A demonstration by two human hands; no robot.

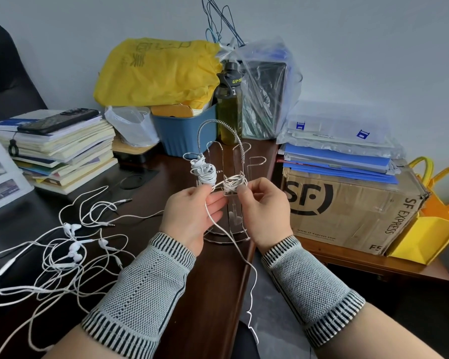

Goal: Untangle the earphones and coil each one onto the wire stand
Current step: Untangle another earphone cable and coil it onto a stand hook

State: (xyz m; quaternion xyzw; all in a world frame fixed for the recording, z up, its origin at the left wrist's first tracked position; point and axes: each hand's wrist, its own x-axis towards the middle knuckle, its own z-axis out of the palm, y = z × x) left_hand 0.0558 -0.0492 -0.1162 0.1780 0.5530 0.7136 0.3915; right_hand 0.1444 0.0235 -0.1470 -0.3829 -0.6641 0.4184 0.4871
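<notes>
A chrome wire stand (255, 160) with several looped arms stands on the dark desk ahead of me. One white earphone (204, 170) is wound in a bundle on its left arm. A second white coil (233, 183) sits on the front arm. My right hand (265, 211) pinches that coil against the arm. My left hand (192, 216) pinches the same earphone's cable just left of the coil; the loose cable (252, 275) hangs down past the desk edge. A tangle of white earphones (73, 252) lies on the desk at the left.
A stack of books (62, 151) with a phone (59, 120) on top lies at the far left. Behind the stand are a blue bin (184, 133), a yellow bag (156, 71) and a dark bottle (228, 99). A cardboard box (347, 211) and blue folders sit right.
</notes>
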